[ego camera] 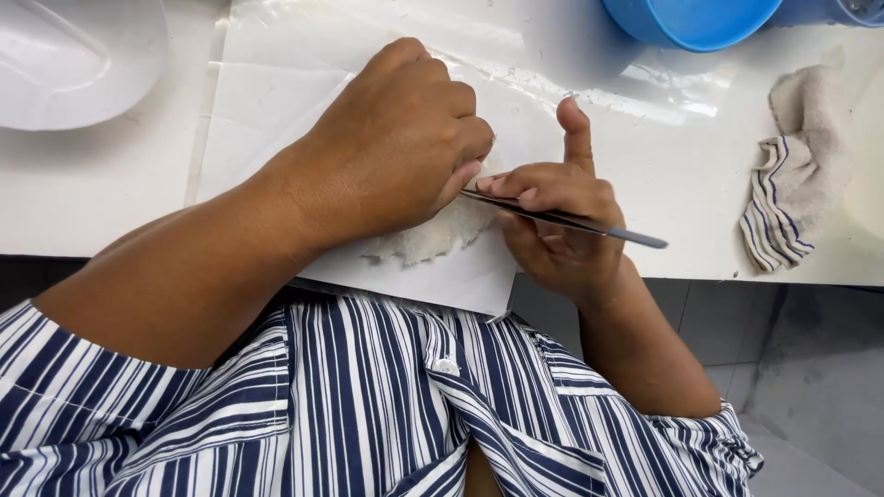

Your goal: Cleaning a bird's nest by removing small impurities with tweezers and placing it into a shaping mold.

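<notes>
Left hand (396,147) pressing fingers down on pale flaky piece (433,237) atop plastic sheet (276,101) at worktop (83,198) edge, right hand (557,216) pinching thin tweezers (562,219) at it, index raised; picking seemingly midway, most still intact.

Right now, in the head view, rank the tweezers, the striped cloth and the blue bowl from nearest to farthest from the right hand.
1. Tweezers: held in the right hand itself.
2. Striped cloth: on the table, out to the hand's right.
3. Blue bowl: at the table's far edge, beyond the hand and to its right.
</notes>
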